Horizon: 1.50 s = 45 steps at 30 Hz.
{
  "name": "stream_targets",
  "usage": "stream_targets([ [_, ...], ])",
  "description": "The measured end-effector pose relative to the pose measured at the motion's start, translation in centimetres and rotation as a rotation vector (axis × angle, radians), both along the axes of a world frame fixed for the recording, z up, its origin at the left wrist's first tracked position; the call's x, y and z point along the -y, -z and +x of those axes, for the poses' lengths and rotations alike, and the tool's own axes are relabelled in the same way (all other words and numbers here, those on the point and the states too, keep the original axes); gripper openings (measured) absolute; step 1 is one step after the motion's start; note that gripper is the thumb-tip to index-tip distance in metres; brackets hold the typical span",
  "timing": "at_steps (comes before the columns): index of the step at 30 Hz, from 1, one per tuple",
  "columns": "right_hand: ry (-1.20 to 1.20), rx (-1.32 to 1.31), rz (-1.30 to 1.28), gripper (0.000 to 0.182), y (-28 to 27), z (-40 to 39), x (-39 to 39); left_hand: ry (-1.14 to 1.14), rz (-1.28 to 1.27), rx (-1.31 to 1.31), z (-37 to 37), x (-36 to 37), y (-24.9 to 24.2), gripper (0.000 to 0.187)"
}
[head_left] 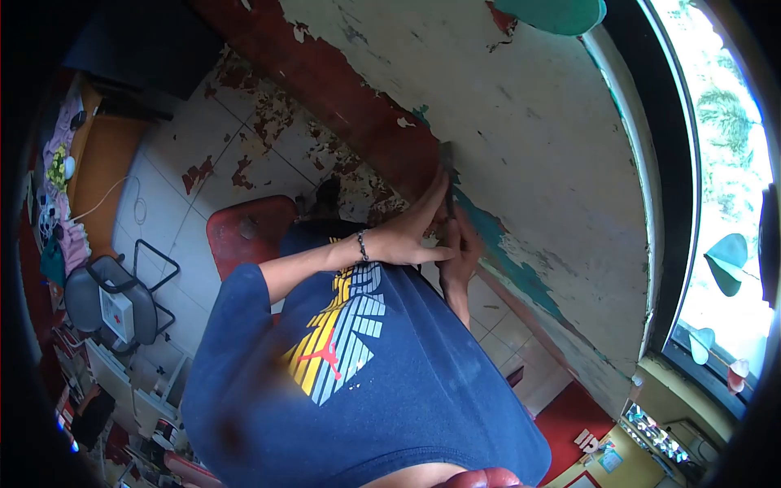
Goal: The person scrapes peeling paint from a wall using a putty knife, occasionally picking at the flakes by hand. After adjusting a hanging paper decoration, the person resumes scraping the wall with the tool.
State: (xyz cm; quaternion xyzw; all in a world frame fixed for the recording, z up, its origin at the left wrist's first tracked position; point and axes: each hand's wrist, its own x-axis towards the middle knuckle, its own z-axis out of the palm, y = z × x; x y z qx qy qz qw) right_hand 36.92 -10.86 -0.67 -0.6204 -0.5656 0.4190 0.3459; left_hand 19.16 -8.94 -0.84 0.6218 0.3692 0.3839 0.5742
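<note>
A scraper (450,202) with a flat dark blade stands against the peeling wall (537,154), its blade edge at the border between red and pale paint. My right hand (462,254) is closed around its handle, partly behind the left hand. My left hand (400,237), with a dark beaded bracelet at the wrist, holds the scraper from the other side. Its fingers reach long toward the blade, and its thumb lies across by my right hand. Teal paint (512,256) shows on the wall just beside both hands.
Paint flakes (264,122) litter the tiled floor (175,154) along the wall. A red chair seat (244,232) is close by my left arm. Farther left are a wooden desk (102,175) and a grey chair (106,301). A bright window (724,163) is at right.
</note>
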Motion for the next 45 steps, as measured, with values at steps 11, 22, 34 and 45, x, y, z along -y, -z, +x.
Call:
stream_targets([
  [11,0.052,-0.112,0.018,0.035,-2.6,-1.5,0.5,0.084,0.033,-0.001,-0.7,-0.3,-0.6,0.128],
  [22,0.067,-0.212,0.006,0.033,-2.8,-1.5,0.4,0.162,0.138,-0.019,-1.4,-0.6,-1.4,0.126],
  [34,0.101,-0.141,-0.119,0.035,-2.7,-1.6,0.2,0.156,0.067,0.08,-2.7,-0.9,-1.2,0.121],
  [45,0.165,-0.35,-0.259,0.04,-4.4,-1.3,0.2,0.119,0.222,0.015,-1.2,-0.5,-2.2,0.126],
])
